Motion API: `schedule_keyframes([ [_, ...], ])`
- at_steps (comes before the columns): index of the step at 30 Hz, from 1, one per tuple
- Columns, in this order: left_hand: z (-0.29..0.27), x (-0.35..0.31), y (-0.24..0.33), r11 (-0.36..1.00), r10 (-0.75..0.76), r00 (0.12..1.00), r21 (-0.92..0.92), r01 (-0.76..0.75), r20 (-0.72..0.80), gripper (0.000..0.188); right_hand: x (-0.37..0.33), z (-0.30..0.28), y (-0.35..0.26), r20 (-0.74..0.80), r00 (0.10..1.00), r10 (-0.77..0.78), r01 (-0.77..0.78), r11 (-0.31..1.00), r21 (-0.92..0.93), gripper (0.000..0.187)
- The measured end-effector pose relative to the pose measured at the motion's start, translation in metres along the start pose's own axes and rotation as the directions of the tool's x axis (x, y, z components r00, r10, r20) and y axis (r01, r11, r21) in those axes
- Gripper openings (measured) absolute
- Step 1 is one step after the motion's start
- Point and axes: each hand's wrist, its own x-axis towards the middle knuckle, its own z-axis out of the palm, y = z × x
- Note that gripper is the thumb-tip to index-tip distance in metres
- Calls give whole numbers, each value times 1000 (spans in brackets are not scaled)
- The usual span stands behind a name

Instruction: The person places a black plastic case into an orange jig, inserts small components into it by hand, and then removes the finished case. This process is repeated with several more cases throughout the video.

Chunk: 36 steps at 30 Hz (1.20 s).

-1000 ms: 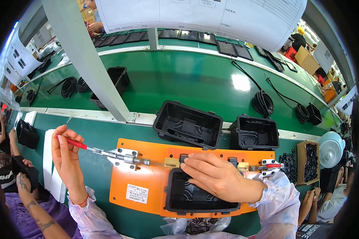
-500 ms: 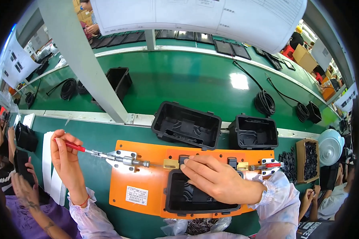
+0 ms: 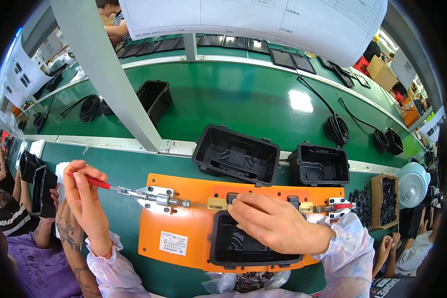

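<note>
Nearer to the left fingers than half a second ago is a co-worker's black box (image 3: 44, 191); both of the wearer's hands keep their places on the orange jig (image 3: 156, 218). Left hand (image 3: 87, 198) has its fingers curled round the red clamp handle (image 3: 95, 182). Under the right hand (image 3: 278, 226) lies the black junction-style box (image 3: 256, 260), set in the jig; those fingers lie extended together, tips at the small black clip (image 3: 231, 197) by its far edge. Whether they pinch the clip or only press on it cannot be told, the thumb being hidden.

Just left of the right fingertips, a thin rod (image 3: 198, 205) runs from the clamp to a brass block (image 3: 217, 203). Should the clip sit askew, pushing the handle could bend the rod or crack the plastic. Weak pressure from the right fingers might let the box lift or twist; tips straying toward the block could get nipped. Left of the left fingers, the co-worker's arm (image 3: 72, 238) is close enough that a bump might jerk the handle
</note>
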Motion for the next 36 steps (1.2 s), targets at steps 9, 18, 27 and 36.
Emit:
schedule_keyframes([
  [9,-4,-1,-6,990,-29,999,-136,24,-33,26,5,0,5,31,966,256,-244,871,426,58],
  [18,-23,-1,-12,970,-118,992,-221,104,-49,29,5,3,5,-32,986,161,-145,945,294,52],
  [27,-27,3,-13,971,-134,990,-204,125,-33,28,7,8,0,-49,997,65,-62,996,61,48],
  [36,-2,-2,-5,998,2,999,-69,-5,-40,24,9,2,3,-57,977,207,-183,943,278,50],
])
